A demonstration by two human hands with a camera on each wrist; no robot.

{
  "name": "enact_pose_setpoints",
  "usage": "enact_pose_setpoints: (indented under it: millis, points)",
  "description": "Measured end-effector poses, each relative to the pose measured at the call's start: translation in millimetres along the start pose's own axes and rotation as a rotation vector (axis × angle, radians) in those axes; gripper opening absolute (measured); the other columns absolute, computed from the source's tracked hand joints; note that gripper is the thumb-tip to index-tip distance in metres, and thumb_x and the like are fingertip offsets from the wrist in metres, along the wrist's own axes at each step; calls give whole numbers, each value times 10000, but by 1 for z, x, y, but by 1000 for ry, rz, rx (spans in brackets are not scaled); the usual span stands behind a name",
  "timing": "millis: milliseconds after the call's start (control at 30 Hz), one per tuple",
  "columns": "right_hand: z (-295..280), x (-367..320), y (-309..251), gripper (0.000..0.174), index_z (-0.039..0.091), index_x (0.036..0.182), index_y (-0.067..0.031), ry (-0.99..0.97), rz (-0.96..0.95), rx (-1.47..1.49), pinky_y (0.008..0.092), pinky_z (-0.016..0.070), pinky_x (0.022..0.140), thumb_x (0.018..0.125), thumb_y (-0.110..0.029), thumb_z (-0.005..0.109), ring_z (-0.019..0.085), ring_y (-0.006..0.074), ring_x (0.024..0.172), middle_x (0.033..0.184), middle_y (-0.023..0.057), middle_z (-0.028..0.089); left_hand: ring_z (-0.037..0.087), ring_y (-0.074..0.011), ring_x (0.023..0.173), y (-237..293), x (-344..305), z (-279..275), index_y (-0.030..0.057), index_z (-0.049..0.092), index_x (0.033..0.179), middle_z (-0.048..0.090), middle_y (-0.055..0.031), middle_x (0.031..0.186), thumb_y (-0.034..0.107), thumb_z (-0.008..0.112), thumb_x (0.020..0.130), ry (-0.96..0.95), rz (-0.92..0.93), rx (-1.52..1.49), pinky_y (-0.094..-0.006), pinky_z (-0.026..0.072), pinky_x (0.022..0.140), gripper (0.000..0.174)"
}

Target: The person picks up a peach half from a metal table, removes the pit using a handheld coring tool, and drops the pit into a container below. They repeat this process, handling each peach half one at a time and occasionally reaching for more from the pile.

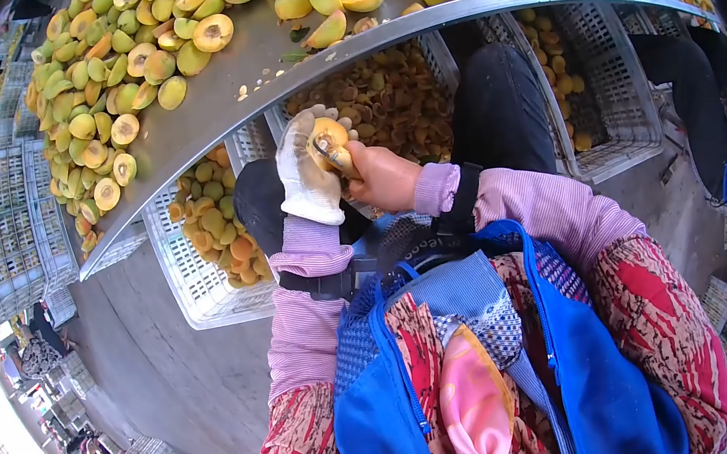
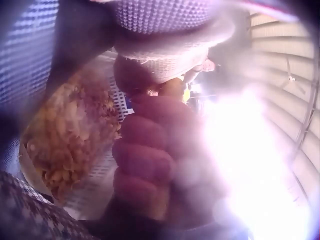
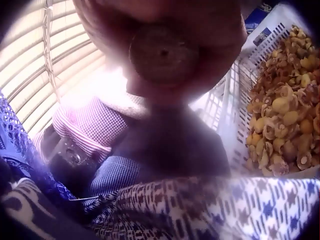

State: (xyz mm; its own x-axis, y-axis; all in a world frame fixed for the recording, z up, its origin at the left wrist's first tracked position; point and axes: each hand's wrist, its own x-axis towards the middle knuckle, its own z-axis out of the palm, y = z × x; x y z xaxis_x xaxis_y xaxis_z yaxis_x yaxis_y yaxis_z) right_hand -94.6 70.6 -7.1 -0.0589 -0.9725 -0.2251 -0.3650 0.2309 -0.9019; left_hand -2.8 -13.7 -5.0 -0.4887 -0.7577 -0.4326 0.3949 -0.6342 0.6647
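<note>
My left hand [image 1: 304, 169], in a white knit glove, holds a yellow peach-like fruit half [image 1: 331, 130] with its cut face up. My bare right hand [image 1: 386, 178] grips a small pitting tool [image 1: 343, 162], its metal end against the fruit's cut face. In the right wrist view the tool's round handle end [image 3: 162, 52] shows within the curled fingers. Both hands meet over the crate of fruit scraps [image 1: 443, 60], between the knees. In the left wrist view the curled right fingers [image 2: 145, 155] are close, and the glove partly covers the fruit.
A metal table [image 1: 266, 47] with many halved fruits [image 1: 119, 75] curves in front, its raised edge just beyond the hands. White crates stand below: one with whole-looking fruits [image 1: 214, 219] at left, another crate [image 1: 607, 85] at right. Stacked crates [image 1: 13, 218] line the far left.
</note>
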Motion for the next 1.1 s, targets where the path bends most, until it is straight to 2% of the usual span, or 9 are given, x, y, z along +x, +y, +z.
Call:
enact_pose_setpoints:
  millis: [133,400,533,633,767,833,967,1067,1100]
  points:
    - [-24,-5,-38,174,420,941,-6,-341,372,427,289,408,335,784,-52,479,504,128,411,649,103,532,613,-259,794,4,0,3,5,545,983,588,-126,904,226,582,841,-44,189,125,-368,538,676,266]
    - [-24,-8,-27,86,440,864,-85,-623,522,1284,239,382,351,808,-88,505,411,57,420,604,-25,433,624,-226,763,7,-7,12,-36,574,946,614,-139,880,208,596,840,-179,306,181,-324,542,650,267]
    - [-22,-13,-30,130,437,895,-53,-471,416,932,259,400,346,798,-97,510,469,103,416,609,17,485,625,-251,760,4,-11,12,-30,571,940,606,-140,880,240,607,829,-134,217,113,-347,545,640,294]
    - [-14,-11,-17,219,411,937,33,-161,164,57,328,447,361,774,-89,493,591,214,477,660,158,570,623,-273,755,-5,-9,7,-10,561,970,599,-144,874,245,605,829,-44,138,24,-366,547,625,294]
    - [-4,-8,-16,186,426,915,8,-86,104,29,312,423,347,776,-90,504,546,184,441,623,101,541,603,-260,840,-2,-8,2,10,523,1013,580,-123,942,286,573,843,-14,101,72,-378,530,708,328]
    - [-8,-11,-31,160,439,888,-17,-400,414,753,285,397,344,776,-95,522,487,146,419,602,43,498,622,-262,780,2,-14,4,-13,555,967,599,-135,897,245,599,836,-47,172,25,-359,547,633,293]
    - [-17,-14,-43,131,446,870,-39,-508,506,1078,259,379,352,775,-88,522,437,117,416,585,-3,449,621,-249,788,10,-22,11,-10,558,957,600,-128,902,249,607,833,-124,252,80,-346,546,642,291]
    - [-22,-15,-48,140,438,878,-5,-269,320,215,305,404,350,766,-71,491,495,173,396,588,88,525,597,-248,847,5,-19,5,23,522,993,574,-113,938,306,574,845,-138,232,74,-358,533,704,323]
    - [1,-5,-7,174,427,890,16,-39,-25,10,327,410,345,762,-85,489,512,198,387,592,128,545,597,-254,842,0,-15,1,27,520,987,575,-115,940,299,579,844,-117,213,24,-359,534,703,313]
